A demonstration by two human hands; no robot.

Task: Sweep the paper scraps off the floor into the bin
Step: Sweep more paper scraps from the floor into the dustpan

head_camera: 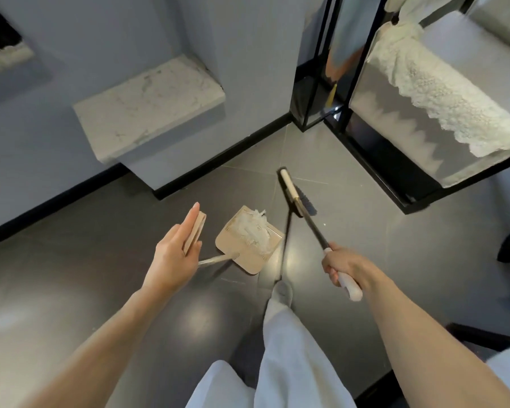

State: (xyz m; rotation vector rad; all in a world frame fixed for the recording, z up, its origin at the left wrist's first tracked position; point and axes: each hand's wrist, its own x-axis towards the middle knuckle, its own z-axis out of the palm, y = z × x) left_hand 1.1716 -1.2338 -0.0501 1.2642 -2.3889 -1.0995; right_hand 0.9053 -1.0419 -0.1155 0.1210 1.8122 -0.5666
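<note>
Here we are looking down at a dark grey tiled floor (395, 260), one foot (283, 293) set forward in a pale shoe and white trousers (292, 363) below it. Our left hand (174, 254) is holding the flat beige handle (196, 231) of a long-handled dustpan (233, 248): the fingers are lying straight along the handle and the thumb is pressing it against them, so the grip is pinching the handle. A thin pole is running from under that hand down to the pan. The paper scraps (253, 229) are sitting as a white crumpled heap in the pan, towards its far edge, between our left hand and the broom (315, 228). Whether the pan is resting on the floor or hanging just above it, we cannot tell.

Our right hand (340, 266) is curling round the broom's shaft where the black part meets the white end, the grip pressed tight about it. The broom's cream head bar (289, 185) and dark bristles are lying just beyond the pan, to its right.

Further off, a marble-topped ledge (147, 104) is jutting from the grey wall, and a white lace cloth (442, 92) is draping over a black-framed mirrored cabinet (395, 142) on the right.
</note>
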